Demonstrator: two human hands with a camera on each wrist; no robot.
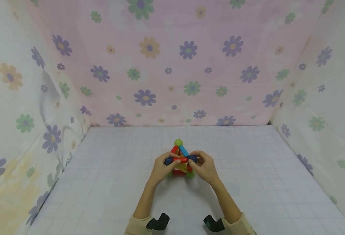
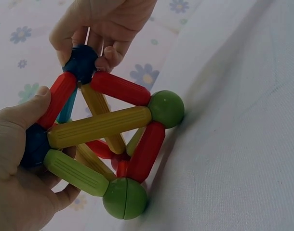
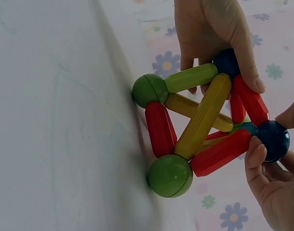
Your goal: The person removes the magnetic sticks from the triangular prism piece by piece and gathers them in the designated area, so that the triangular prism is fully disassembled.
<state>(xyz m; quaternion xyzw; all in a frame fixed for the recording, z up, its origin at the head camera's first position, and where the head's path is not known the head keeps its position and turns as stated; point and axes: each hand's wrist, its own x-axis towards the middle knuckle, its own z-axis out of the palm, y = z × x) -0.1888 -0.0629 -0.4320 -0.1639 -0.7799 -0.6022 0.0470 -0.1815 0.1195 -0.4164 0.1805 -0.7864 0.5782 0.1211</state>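
Observation:
A toy frame of coloured rods and balls stands on the white table [image 1: 107,182]. My left hand [image 1: 162,167] grips its left dark blue ball [image 2: 33,147], the thumb lying along the red rod [image 1: 180,160] that joins this ball to the right one. Thumb and fingers of my right hand [image 1: 206,166] pinch the right dark blue ball [image 3: 273,140]. Below, two green balls [image 2: 125,198] meet the tabletop. A yellow rod [image 2: 99,127] crosses the front diagonally, beside a light green rod [image 2: 77,172]. At the back shows a lime ball [image 1: 178,142] with a blue rod [image 1: 184,150].
Flower-patterned cloth walls [image 1: 190,71] enclose the table at the back and both sides. Black curved pieces [image 1: 160,222] jut from both sleeves near the front edge.

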